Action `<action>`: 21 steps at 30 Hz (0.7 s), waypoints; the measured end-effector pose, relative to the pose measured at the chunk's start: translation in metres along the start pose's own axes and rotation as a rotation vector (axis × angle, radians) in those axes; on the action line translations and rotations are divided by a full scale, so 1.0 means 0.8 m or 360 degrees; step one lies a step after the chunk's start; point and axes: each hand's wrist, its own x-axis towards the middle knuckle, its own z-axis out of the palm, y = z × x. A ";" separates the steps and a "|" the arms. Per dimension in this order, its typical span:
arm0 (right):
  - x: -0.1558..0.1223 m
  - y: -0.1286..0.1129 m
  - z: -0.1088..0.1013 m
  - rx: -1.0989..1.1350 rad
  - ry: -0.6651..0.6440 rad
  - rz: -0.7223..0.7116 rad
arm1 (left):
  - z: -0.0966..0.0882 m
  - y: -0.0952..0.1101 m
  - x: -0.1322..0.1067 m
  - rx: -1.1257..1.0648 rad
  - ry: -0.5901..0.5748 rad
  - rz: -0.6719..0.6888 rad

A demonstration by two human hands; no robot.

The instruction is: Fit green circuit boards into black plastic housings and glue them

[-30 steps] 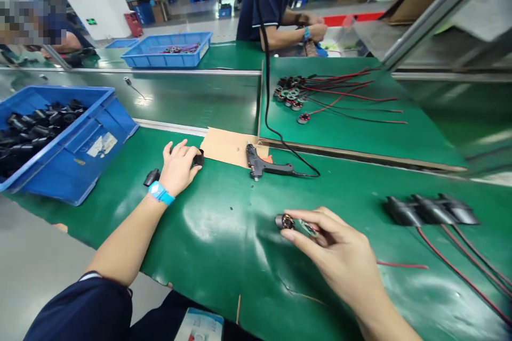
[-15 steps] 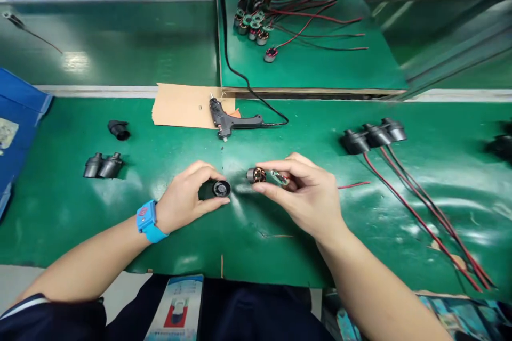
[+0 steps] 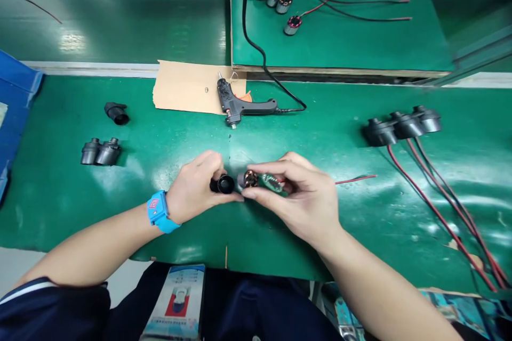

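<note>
My left hand (image 3: 202, 184), with a blue wrist strap (image 3: 160, 212) behind it, grips a black plastic housing (image 3: 224, 184) whose round opening faces up and toward the right. Just right of it, my right hand (image 3: 298, 192) pinches a small motor stator (image 3: 250, 178) with copper windings between thumb and forefinger. A green circuit board (image 3: 272, 182) is attached at the stator's right side, partly covered by my fingers. One red wire (image 3: 356, 179) trails out behind my right hand. The stator's grey end is close to the housing's opening; whether they touch I cannot tell.
A hot glue gun (image 3: 244, 106) lies on cardboard (image 3: 182, 88), its cord running up. Black housings (image 3: 108, 152) stand at left; three wired ones (image 3: 408, 125) are at right. Several stators (image 3: 284, 2) sit on the raised shelf (image 3: 340, 50). A blue bin (image 3: 16, 96) borders the left.
My hands have come closer together, bringing the stator up beside the housing. The housing has turned in my left hand. My view has shifted downward, so the bench items appear higher.
</note>
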 end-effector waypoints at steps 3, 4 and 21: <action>-0.005 0.002 0.015 0.0027 -0.0127 -0.0152 | -0.001 0.002 0.000 -0.0084 -0.0051 -0.0051; -0.006 0.003 0.019 0.0024 -0.0144 -0.0175 | -0.002 0.003 0.000 -0.0140 -0.0088 -0.0077; 0.001 -0.001 -0.029 0.0253 -0.0534 0.0306 | -0.016 0.004 -0.003 -0.0636 -0.0308 -0.0331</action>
